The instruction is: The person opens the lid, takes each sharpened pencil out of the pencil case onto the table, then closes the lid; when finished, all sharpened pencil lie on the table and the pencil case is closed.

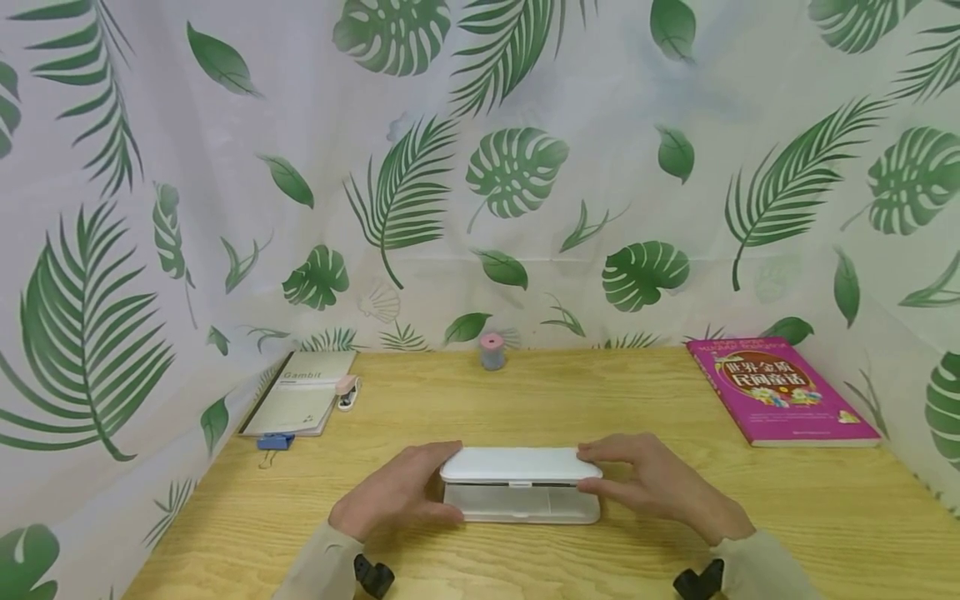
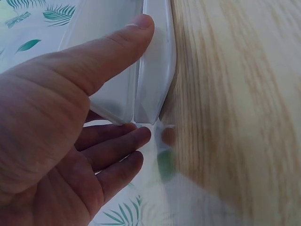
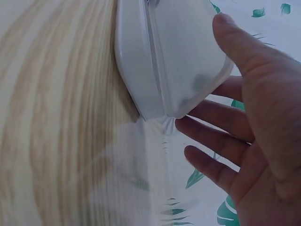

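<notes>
A white pencil case (image 1: pixel 521 504) lies at the front middle of the table, its hinged lid (image 1: pixel 521 464) raised partway over the base. My left hand (image 1: pixel 405 492) holds the left end of the case, thumb at the front of the base and fingers round the back corner. At the other end, my right hand (image 1: pixel 652 483) pinches the lid, its thumb at the front edge and its fingers behind. In the right wrist view the thumb (image 3: pixel 235 42) lies along the lid's edge. The inside of the case is mostly hidden beneath the lid.
A notebook (image 1: pixel 311 392), a small stapler (image 1: pixel 347 392) and a blue binder clip (image 1: pixel 275 442) lie at the left. A spool with a pink top (image 1: pixel 492 352) stands at the back, before the leaf-patterned curtain (image 1: pixel 540 275). At the right lies a magenta book (image 1: pixel 783 392).
</notes>
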Motion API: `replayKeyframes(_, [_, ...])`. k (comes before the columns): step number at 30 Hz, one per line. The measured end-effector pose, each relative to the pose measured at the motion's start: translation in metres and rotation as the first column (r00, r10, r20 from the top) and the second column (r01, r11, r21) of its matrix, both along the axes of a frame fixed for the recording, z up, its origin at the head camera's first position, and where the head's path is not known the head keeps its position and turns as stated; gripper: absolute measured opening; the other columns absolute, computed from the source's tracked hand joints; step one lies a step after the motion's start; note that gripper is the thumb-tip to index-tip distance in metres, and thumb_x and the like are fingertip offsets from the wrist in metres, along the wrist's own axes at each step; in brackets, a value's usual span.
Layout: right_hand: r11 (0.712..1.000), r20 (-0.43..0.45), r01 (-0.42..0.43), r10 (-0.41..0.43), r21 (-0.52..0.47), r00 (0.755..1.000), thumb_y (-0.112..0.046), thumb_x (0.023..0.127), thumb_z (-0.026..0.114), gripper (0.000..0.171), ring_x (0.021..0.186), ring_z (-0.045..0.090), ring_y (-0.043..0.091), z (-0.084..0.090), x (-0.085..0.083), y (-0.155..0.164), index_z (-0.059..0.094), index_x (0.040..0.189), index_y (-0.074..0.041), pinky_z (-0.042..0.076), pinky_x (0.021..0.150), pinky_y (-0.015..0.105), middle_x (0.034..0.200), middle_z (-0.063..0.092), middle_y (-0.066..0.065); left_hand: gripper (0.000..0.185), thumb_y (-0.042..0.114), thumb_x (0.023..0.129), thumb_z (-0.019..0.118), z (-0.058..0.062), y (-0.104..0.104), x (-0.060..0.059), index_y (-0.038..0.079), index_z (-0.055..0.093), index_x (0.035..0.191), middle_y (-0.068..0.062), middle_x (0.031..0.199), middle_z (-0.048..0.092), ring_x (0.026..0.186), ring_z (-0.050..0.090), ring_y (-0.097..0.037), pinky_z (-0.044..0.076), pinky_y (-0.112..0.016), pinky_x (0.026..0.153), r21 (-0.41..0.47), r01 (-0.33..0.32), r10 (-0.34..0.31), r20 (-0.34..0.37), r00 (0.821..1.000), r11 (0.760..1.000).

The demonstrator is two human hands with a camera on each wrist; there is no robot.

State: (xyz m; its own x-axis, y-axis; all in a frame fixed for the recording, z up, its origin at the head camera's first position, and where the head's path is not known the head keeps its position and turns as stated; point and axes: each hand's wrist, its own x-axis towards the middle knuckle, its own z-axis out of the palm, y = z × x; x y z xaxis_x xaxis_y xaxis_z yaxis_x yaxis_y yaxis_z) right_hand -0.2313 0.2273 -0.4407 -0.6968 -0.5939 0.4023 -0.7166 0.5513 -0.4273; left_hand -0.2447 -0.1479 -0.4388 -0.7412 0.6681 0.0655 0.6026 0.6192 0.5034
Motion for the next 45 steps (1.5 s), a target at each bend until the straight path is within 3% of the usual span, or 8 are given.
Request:
replayKeyframes(6, [0.999, 0.022, 0.032, -0.032, -0.018, 0.999, -0.036, 0.093, 0.07, 0.032, 0.105, 0.069, 0.016, 0.002, -0.001, 0.0, 0.075, 0.117, -0.015, 0.057, 0.087, 0.041, 0.116, 0.072, -0.001, 0.092, 0.051, 0.078, 0.081, -0.001, -0.003, 0.004, 0.008, 0.042, 0.15, -0.001, 0.143, 0.054, 0.128, 0.051, -0.016, 0.042, -0.037, 0.108, -0.042, -0.037, 0.036, -0.029, 0.999, 0.998])
replayKeyframes(9, [0.999, 0.051, 0.049, -0.049, -0.011, 0.998, -0.035, 0.096, 0.065, 0.033, 0.106, 0.068, 0.015, 0.004, -0.002, 0.0, 0.073, 0.119, -0.013, 0.057, 0.087, 0.04, 0.117, 0.072, -0.003, 0.1, 0.052, 0.078, 0.081, -0.002, -0.005, 0.005, 0.003, 0.035, 0.153, -0.009, 0.147, 0.051, 0.131, 0.05, -0.021, 0.041, -0.039, 0.109, -0.049, -0.062, 0.061, -0.033, 0.998, 0.997])
replayKeyframes(15, [0.996, 0.042, 0.084, -0.083, -0.029, 0.996, -0.028, 0.101, 0.059, 0.028, 0.106, 0.068, 0.013, 0.004, -0.005, -0.001, 0.073, 0.12, -0.013, 0.057, 0.087, 0.038, 0.116, 0.072, -0.003, 0.102, 0.055, 0.075, 0.082, -0.005, -0.005, 0.005, 0.009, 0.031, 0.151, -0.007, 0.128, 0.062, 0.115, 0.059, -0.018, 0.047, -0.038, 0.102, -0.026, -0.124, 0.124, -0.007, 0.992, 0.992])
replayKeyframes(19, [0.99, -0.002, 0.112, -0.112, -0.083, 0.994, -0.022, 0.101, 0.06, 0.023, 0.101, 0.068, 0.009, 0.001, -0.008, -0.003, 0.074, 0.118, -0.015, 0.058, 0.083, 0.034, 0.113, 0.073, -0.005, 0.097, 0.055, 0.075, 0.082, -0.006, -0.004, 0.005, 0.013, 0.031, 0.146, -0.011, 0.13, 0.061, 0.119, 0.059, -0.022, 0.047, -0.039, 0.102, -0.006, -0.149, 0.149, 0.013, 0.989, 0.989])
replayKeyframes(26, [0.957, -0.098, 0.164, -0.192, -0.24, 0.977, -0.012, 0.097, 0.065, 0.019, 0.085, 0.07, 0.006, -0.004, -0.013, -0.009, 0.074, 0.114, -0.009, 0.058, 0.071, 0.025, 0.106, 0.075, 0.0, 0.094, 0.052, 0.075, 0.084, -0.005, -0.002, 0.004, 0.012, 0.033, 0.144, -0.009, 0.14, 0.055, 0.129, 0.053, -0.023, 0.044, -0.04, 0.107, 0.003, -0.12, 0.12, 0.001, 0.993, 0.993])
replayKeyframes(30, [0.936, -0.146, 0.145, -0.201, -0.321, 0.969, -0.002, 0.093, 0.068, 0.022, 0.084, 0.071, 0.009, -0.005, -0.015, -0.01, 0.073, 0.114, -0.005, 0.057, 0.069, 0.019, 0.106, 0.075, 0.004, 0.103, 0.052, 0.074, 0.084, -0.006, -0.001, 0.003, 0.017, 0.026, 0.152, -0.005, 0.146, 0.05, 0.133, 0.048, -0.022, 0.04, -0.042, 0.11, 0.014, -0.123, 0.123, 0.001, 0.992, 0.992])
replayKeyframes(35, [0.911, -0.168, 0.103, -0.183, -0.399, 0.969, 0.011, 0.089, 0.066, 0.031, 0.077, 0.073, 0.019, -0.007, -0.021, -0.01, 0.072, 0.117, -0.001, 0.055, 0.067, 0.016, 0.105, 0.075, 0.008, 0.122, 0.054, 0.075, 0.083, -0.006, 0.0, 0.004, 0.027, 0.0, 0.161, -0.003, 0.159, 0.035, 0.14, 0.039, -0.023, 0.036, -0.044, 0.113, -0.003, -0.141, 0.141, 0.025, 0.99, 0.99])
replayKeyframes(45, [0.903, -0.122, 0.155, -0.219, -0.4, 0.968, 0.009, 0.091, 0.065, 0.031, 0.073, 0.073, 0.022, -0.006, -0.033, -0.01, 0.071, 0.12, 0.001, 0.056, 0.063, 0.018, 0.109, 0.074, 0.013, 0.125, 0.051, 0.078, 0.081, -0.003, 0.002, 0.006, 0.014, -0.006, 0.16, -0.007, 0.164, 0.019, 0.145, 0.031, -0.024, 0.031, -0.043, 0.116, -0.024, -0.137, 0.138, 0.03, 0.99, 0.99])
